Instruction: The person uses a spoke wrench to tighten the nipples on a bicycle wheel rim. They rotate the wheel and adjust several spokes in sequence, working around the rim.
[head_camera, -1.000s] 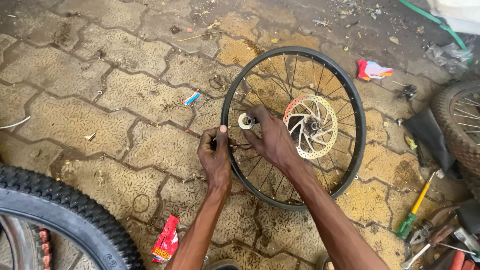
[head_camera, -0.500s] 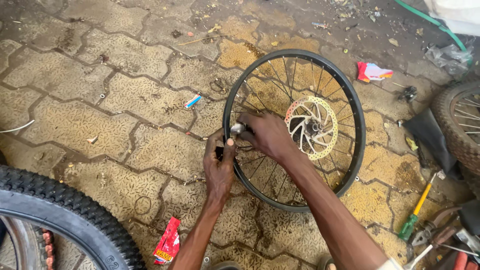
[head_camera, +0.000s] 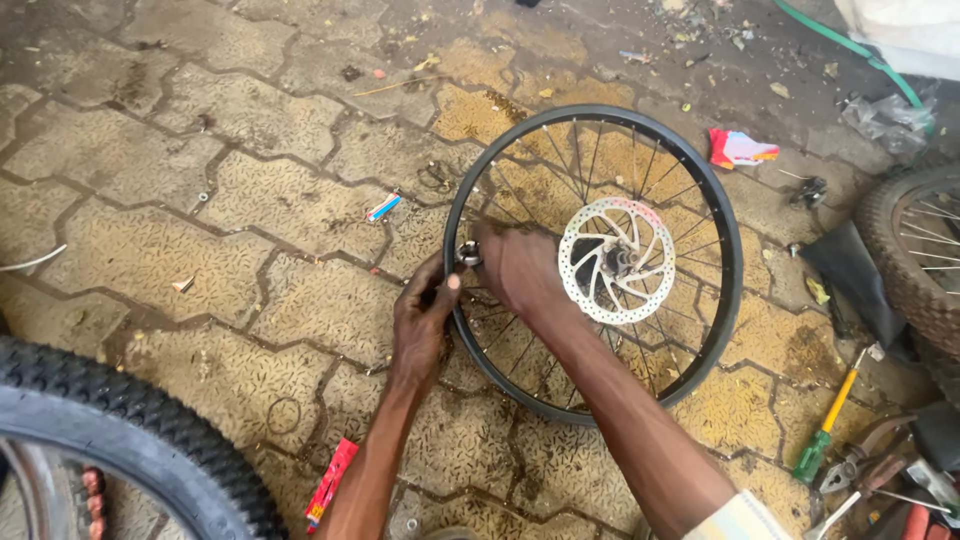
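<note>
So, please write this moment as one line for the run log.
left hand: on rim, left side | right hand: holds small metal part at rim | wheel: flat on paving | disc: up

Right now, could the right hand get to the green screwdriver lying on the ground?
Probably yes, though not straight away. The right hand is busy at the wheel rim, pinching a small metal part. The green screwdriver lies on the same side, and only open paving lies between them.
</note>
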